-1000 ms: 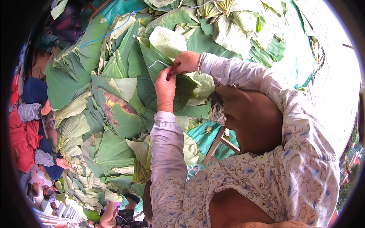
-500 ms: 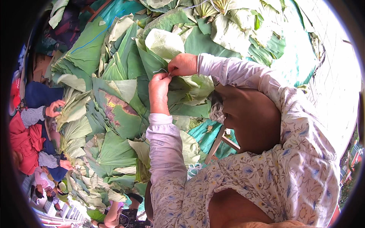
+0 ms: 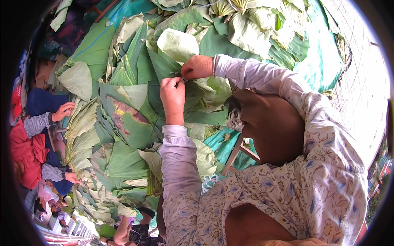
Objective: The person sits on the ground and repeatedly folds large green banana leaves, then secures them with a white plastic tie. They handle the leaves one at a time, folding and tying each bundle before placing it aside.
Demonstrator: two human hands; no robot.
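Observation:
Large green leaves (image 3: 162,61), folded and stacked, lie under my two hands. My left hand (image 3: 172,100) is closed, its thumb and fingertips pinching a thin pale string (image 3: 183,79). Just to the right and a little farther off, my right hand (image 3: 198,67) pinches at the same spot, its fingertips almost touching those of the left. Most of the string is hidden by my fingers. A pale, stiff leaf (image 3: 177,44) stands up just beyond my hands, and a rumpled light green leaf (image 3: 213,93) lies beneath my right forearm.
More leaf bundles cover the green sheet (image 3: 324,65) all around. At the left sits a co-worker in red (image 3: 28,143), one hand (image 3: 62,111) near pale leaves (image 3: 80,135). A wooden stool frame (image 3: 233,155) stands close by my lap. Paved ground (image 3: 363,78) lies to the right.
My left hand has shifted slightly and curled, and the string loop beside it no longer shows. The co-worker's upper hand has moved off its leaves, and a pale leaf now lies spread farther up.

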